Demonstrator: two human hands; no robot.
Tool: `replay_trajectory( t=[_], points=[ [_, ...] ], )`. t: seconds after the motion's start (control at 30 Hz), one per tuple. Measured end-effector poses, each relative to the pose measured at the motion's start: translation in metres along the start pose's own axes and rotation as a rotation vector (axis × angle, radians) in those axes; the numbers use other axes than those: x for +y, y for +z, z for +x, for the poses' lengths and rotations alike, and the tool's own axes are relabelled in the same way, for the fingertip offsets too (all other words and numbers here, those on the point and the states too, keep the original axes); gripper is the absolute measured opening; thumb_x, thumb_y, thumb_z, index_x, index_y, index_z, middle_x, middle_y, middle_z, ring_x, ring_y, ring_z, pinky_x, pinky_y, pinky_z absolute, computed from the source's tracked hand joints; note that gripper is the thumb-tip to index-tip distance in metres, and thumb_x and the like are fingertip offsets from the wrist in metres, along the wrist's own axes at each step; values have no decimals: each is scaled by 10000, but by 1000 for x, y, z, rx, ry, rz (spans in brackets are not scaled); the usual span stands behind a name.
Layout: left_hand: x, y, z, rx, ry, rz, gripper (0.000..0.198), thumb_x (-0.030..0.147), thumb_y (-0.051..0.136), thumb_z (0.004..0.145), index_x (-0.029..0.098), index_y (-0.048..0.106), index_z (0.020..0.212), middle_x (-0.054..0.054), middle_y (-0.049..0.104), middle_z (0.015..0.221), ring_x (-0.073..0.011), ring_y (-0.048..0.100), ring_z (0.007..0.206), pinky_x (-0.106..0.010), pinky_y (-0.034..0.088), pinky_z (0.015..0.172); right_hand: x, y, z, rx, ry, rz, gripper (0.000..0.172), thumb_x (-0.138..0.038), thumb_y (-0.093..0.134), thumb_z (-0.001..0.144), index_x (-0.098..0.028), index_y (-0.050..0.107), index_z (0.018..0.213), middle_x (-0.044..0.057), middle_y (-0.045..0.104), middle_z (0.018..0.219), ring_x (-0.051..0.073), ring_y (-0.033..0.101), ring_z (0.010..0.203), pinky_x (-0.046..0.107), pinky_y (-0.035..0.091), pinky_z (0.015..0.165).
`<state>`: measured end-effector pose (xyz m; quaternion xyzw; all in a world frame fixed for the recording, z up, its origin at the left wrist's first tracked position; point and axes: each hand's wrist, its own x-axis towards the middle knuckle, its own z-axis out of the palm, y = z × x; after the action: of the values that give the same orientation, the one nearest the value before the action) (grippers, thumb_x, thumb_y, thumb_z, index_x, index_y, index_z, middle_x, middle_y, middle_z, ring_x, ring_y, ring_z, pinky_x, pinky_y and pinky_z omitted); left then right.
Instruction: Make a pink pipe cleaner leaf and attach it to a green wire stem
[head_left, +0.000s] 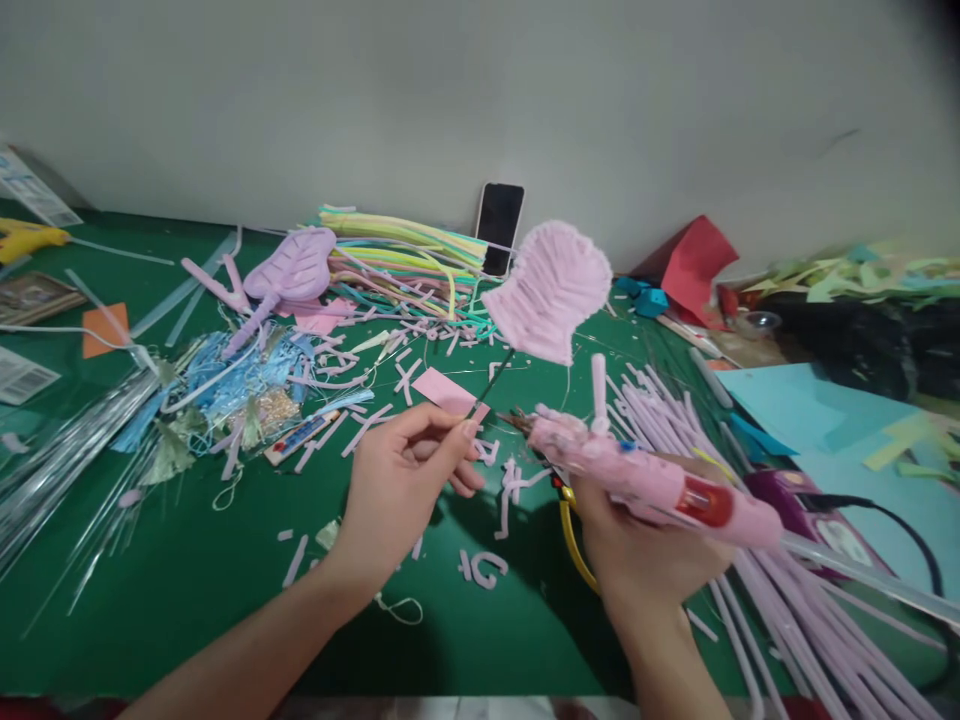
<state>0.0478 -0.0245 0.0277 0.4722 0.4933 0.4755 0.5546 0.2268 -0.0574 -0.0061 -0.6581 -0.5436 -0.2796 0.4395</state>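
Observation:
My left hand [409,480] is closed in a pinch on the thin dark stem [495,376] of a fuzzy pink leaf [553,290], which stands up above the table. At the same fingertips is a small strip of pink paper [442,390]; whether it is gripped too or lies behind, I cannot tell. My right hand [645,550] is wrapped round a pink hot glue gun [637,475], a clear glue stick sticking out of its back. The gun's nozzle [517,421] points left, close to the lower end of the stem. Under my right hand, yellow-handled scissors [571,535] are partly hidden.
Lilac pipe cleaners [735,560] lie at right, with cut bits around the green table [315,650]. A finished purple leaf [292,265], coloured pipe cleaners [405,240] and a phone [500,222] are at the back. Silver strands [90,450] and blue tassels [240,375] lie left.

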Motion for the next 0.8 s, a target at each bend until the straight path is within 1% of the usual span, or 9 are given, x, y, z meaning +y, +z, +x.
replay_trajectory(
  t=[0.1, 0.2, 0.37, 0.43, 0.57, 0.67, 0.8],
  points=[
    [0, 2, 0, -3, 1, 12, 144, 246, 695, 799, 146, 648, 707, 16, 644, 575, -89, 617, 452, -160, 495, 452, -4, 1, 2, -16, -43, -61, 368, -371, 773, 645, -227, 435, 665, -36, 512, 542, 124, 493, 424, 247, 340, 435],
    [-2, 3, -1, -14, 13, 12, 135, 231, 687, 800, 143, 645, 706, 17, 645, 580, -86, 617, 450, -153, 498, 445, -2, 2, 1, -50, -69, -98, 392, -380, 784, 647, -227, 423, 652, -49, 493, 522, 104, 459, 391, 245, 299, 420],
    [-4, 4, -1, -25, 30, -9, 138, 228, 677, 807, 141, 639, 707, 25, 639, 561, -80, 612, 440, -136, 494, 421, 1, 3, -1, -40, -81, -167, 423, -430, 788, 645, -220, 420, 645, -47, 477, 515, 102, 440, 378, 251, 233, 409],
    [-4, 4, -1, -28, 34, -12, 135, 227, 678, 807, 141, 639, 710, 28, 639, 557, -75, 610, 438, -128, 493, 418, 1, 3, -2, -51, -77, -182, 420, -439, 787, 645, -212, 434, 656, -42, 483, 524, 103, 442, 382, 250, 225, 412],
    [-5, 4, -1, -38, 32, -18, 131, 221, 673, 811, 142, 638, 712, 33, 638, 554, -67, 603, 430, -119, 491, 414, 1, 3, -2, -65, -82, -145, 408, -412, 782, 651, -217, 424, 653, -39, 484, 529, 106, 446, 393, 252, 251, 428],
    [-5, 5, -1, -39, 31, -22, 127, 217, 670, 813, 141, 640, 716, 32, 641, 558, -64, 600, 426, -117, 491, 412, 1, 2, -1, -70, -85, -161, 391, -389, 765, 663, -225, 410, 651, -41, 470, 526, 110, 435, 395, 258, 229, 429],
    [-4, 4, -1, -32, 25, -23, 124, 211, 678, 807, 139, 642, 713, 31, 645, 557, -62, 598, 423, -114, 489, 409, 0, 2, -1, -35, -83, -128, 384, -366, 762, 664, -228, 404, 650, -42, 481, 520, 113, 448, 399, 259, 226, 434]
  ],
)
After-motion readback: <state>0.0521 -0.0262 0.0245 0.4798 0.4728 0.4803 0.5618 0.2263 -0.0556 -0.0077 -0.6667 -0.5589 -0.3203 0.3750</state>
